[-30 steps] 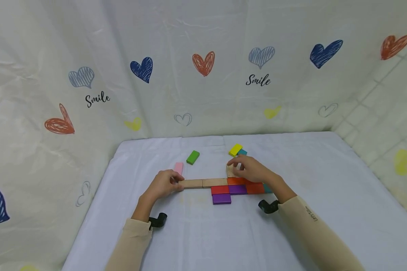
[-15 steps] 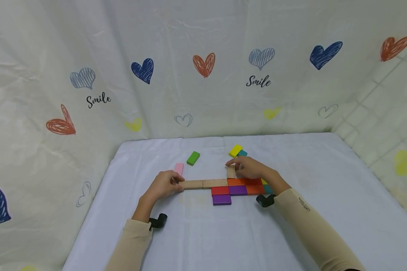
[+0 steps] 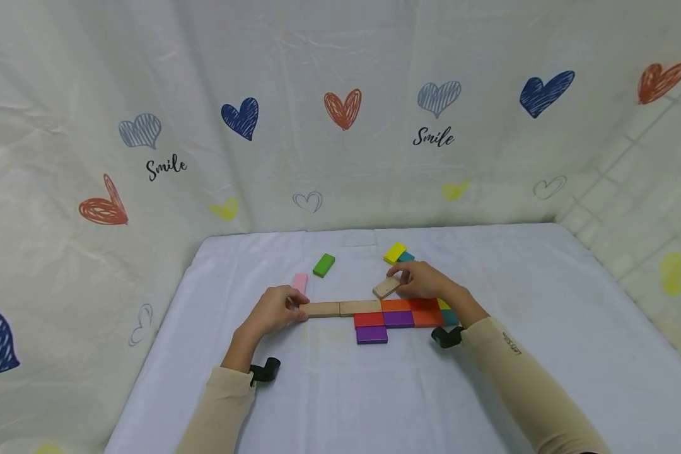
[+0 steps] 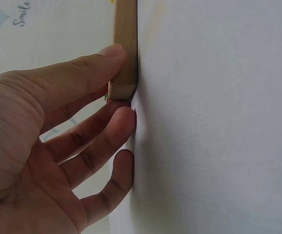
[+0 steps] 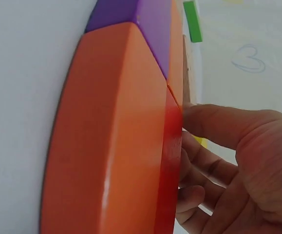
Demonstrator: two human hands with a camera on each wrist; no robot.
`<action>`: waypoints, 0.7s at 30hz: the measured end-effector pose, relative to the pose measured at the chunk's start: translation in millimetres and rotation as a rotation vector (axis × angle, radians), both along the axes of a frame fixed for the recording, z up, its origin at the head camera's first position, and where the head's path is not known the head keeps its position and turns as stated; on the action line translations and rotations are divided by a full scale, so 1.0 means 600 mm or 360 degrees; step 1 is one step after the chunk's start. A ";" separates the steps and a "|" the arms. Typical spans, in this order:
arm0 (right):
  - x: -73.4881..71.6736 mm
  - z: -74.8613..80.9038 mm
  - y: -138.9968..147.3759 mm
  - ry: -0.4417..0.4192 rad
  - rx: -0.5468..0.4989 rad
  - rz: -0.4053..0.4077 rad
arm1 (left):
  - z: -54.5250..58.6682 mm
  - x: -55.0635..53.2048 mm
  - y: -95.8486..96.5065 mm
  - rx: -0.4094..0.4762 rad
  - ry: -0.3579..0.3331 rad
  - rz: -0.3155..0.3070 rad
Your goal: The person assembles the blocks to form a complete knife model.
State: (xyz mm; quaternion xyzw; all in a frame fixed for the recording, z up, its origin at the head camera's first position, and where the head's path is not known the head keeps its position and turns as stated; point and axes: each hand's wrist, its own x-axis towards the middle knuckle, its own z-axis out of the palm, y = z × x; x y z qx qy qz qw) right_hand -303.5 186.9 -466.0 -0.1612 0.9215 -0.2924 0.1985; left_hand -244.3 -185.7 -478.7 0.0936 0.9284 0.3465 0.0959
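My left hand [image 3: 274, 309] pinches the left end of a plain wooden block [image 3: 323, 309] between thumb and forefinger; in the left wrist view the thumb lies on the block's side [image 4: 126, 66]. A second plain block [image 3: 360, 308] continues that row to the right. Behind the coloured blocks, my right hand [image 3: 425, 280] holds one end of another plain wooden block [image 3: 386, 287], which lies slanted in the head view. Orange blocks [image 3: 397, 305], a red block [image 3: 367, 320] and purple blocks [image 3: 371, 335] sit edge to edge in front of it. The right wrist view largely hides the held block.
Loose blocks lie farther back: a pink one [image 3: 299, 282] near my left hand, a green one [image 3: 324, 265], and a yellow one [image 3: 395, 253] against a teal one [image 3: 407, 256]. A white cloth [image 3: 329, 391] covers the table; a heart-printed curtain [image 3: 374, 170] stands behind.
The wooden block in my right hand has turned from upright in the view to slanted, its near end swinging left. My left hand has stayed in place.
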 end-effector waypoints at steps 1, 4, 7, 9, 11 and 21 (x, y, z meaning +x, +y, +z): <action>0.000 0.000 0.001 0.0011 -0.0001 -0.0002 | 0.000 0.000 0.000 -0.0002 0.0004 -0.0001; 0.001 0.001 0.002 0.0060 0.0029 -0.0010 | -0.001 -0.001 -0.001 -0.0004 0.0010 -0.0005; 0.005 0.005 0.003 0.0107 0.0086 -0.0008 | -0.001 0.000 0.000 0.0000 0.0012 -0.0003; 0.009 0.008 0.004 0.0134 0.0122 -0.0020 | -0.001 0.000 0.000 0.0000 0.0009 0.0002; 0.013 0.012 0.005 0.0166 0.0129 -0.0033 | -0.001 0.001 0.000 -0.0002 0.0007 0.0006; 0.044 0.028 0.019 0.0216 -0.0076 -0.0222 | -0.002 0.000 0.000 0.0003 0.0013 -0.0012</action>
